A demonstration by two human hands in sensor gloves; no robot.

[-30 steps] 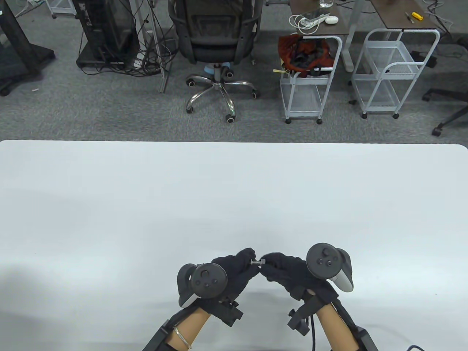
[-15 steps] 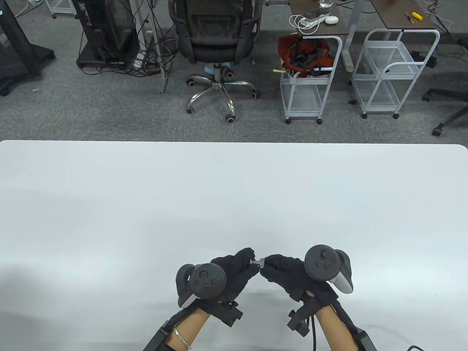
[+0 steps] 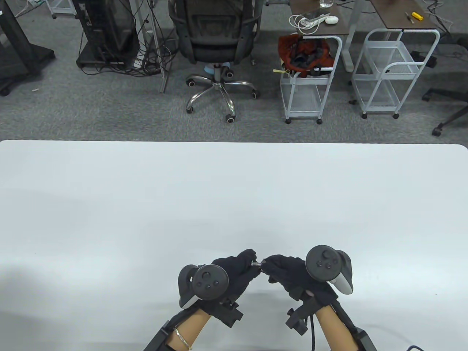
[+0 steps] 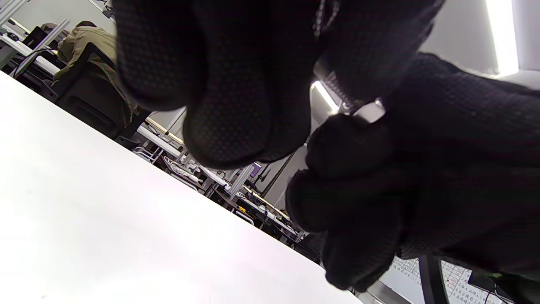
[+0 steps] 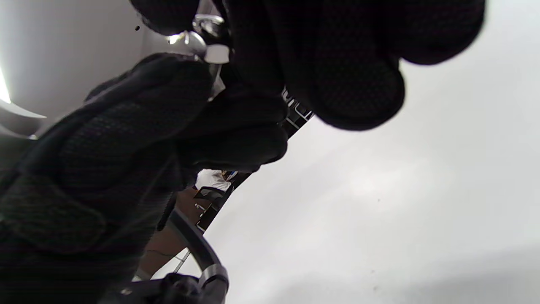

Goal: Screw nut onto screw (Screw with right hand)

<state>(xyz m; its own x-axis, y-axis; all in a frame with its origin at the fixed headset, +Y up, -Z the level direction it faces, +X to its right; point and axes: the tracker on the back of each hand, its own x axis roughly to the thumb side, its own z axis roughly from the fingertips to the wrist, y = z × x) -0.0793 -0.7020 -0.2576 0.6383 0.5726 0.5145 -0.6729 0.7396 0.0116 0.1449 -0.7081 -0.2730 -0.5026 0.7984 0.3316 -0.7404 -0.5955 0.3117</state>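
Your two gloved hands meet above the near edge of the white table (image 3: 234,190), fingertips pointing at each other. Your left hand (image 3: 234,272) pinches one end of a small metal screw (image 3: 256,264), which lies level in the air between the hands, above the table and not touching it. Your right hand (image 3: 289,272) pinches the other end, its fingertips closed around the nut (image 4: 369,112); in the left wrist view the nut shows as a bright metal flat sitting on the threaded shaft, just against your right fingers (image 4: 350,147). In the right wrist view the same bright metal shows at the top, squeezed between both sets of fingertips, with the rest of it hidden by the gloves. How far the nut sits along the thread cannot be told. A round tracker rides on the back of each hand. Beyond the far edge of the table, on the carpet, stand two white wire carts: the left cart (image 3: 310,91) holds a bundle of red and dark fabric (image 3: 305,55) in its top basket, and the right cart (image 3: 395,73) shows only bare wire shelves. A black office chair (image 3: 215,36) stands left of the carts.
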